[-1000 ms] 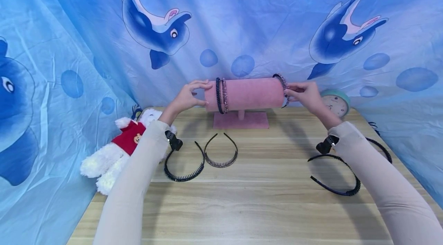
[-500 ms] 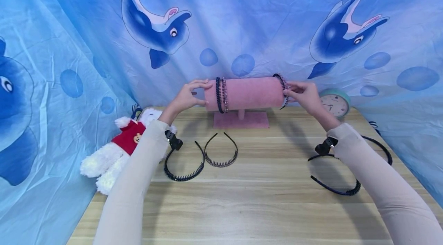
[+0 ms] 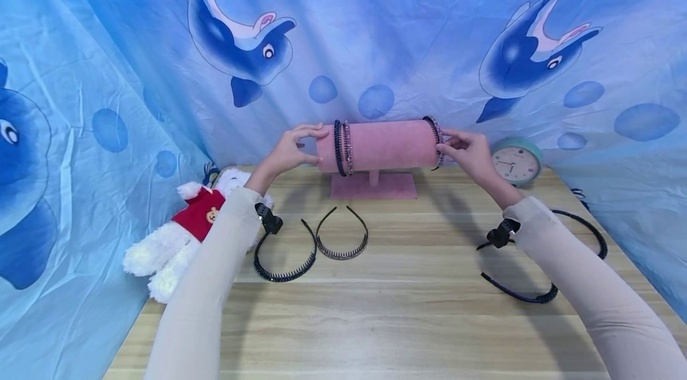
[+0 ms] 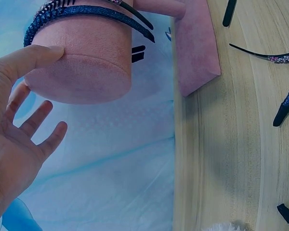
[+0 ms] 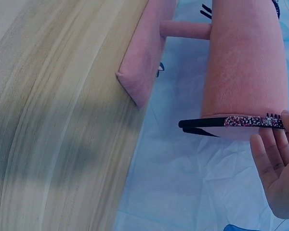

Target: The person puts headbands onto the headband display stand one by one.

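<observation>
A pink plush headband stand (image 3: 394, 144) with a horizontal roll stands at the back of the table. My left hand (image 3: 290, 150) holds the roll's left end, thumb on the near side, the lower fingers spread off it in the left wrist view. Just inward sit a dark blue glitter headband (image 4: 94, 11) and a pink-glitter headband (image 3: 349, 147). At the opposite end my right hand (image 3: 472, 153) pinches another headband (image 5: 241, 121), black with pink and white glitter and comb teeth. It fits over the roll's rim, its black tips pointing toward the table side.
On the wooden table (image 3: 386, 326) lie a dark blue headband (image 3: 287, 277) and a glittery one (image 3: 343, 256), side by side. Two dark headbands (image 3: 523, 297) lie partly under the right sleeve. A white plush toy (image 3: 201, 213) sits left, a mint clock (image 3: 516, 164) right.
My right hand has shifted slightly left, moving its headband a little farther onto the roll's right end. The left hand stays in place on the stand.
</observation>
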Tool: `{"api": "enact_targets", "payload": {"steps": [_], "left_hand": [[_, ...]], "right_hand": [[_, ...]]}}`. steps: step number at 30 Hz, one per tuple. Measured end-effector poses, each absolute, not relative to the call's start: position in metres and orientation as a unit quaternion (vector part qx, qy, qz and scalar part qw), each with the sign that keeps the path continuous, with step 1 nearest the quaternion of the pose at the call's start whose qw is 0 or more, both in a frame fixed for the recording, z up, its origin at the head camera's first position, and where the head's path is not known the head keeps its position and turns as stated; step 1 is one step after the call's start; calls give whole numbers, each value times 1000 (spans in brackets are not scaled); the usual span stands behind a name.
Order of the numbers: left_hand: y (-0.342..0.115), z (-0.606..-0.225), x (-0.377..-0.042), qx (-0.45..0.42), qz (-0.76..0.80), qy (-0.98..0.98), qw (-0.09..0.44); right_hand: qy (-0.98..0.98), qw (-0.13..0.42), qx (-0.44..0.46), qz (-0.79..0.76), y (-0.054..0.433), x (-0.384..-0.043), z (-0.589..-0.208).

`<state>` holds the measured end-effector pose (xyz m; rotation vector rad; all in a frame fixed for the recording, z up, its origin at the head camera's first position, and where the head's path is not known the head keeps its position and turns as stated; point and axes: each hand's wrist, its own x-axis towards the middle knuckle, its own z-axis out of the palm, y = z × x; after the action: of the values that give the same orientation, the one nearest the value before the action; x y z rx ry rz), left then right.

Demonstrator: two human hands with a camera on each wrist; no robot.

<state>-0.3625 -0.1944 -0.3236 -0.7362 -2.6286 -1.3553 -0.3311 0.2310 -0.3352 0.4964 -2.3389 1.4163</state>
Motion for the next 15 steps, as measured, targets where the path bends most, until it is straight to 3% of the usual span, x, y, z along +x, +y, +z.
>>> {"api": "enact_targets", "payload": {"steps": [7, 15], "left_hand": [[-196, -324, -363, -240, -434, -867, 48], [-196, -323, -363, -243, -434, -867, 47]], "right_hand": [[-840, 184, 172, 481, 235, -336, -341], [-856, 140, 184, 463, 241, -336, -334]]}}
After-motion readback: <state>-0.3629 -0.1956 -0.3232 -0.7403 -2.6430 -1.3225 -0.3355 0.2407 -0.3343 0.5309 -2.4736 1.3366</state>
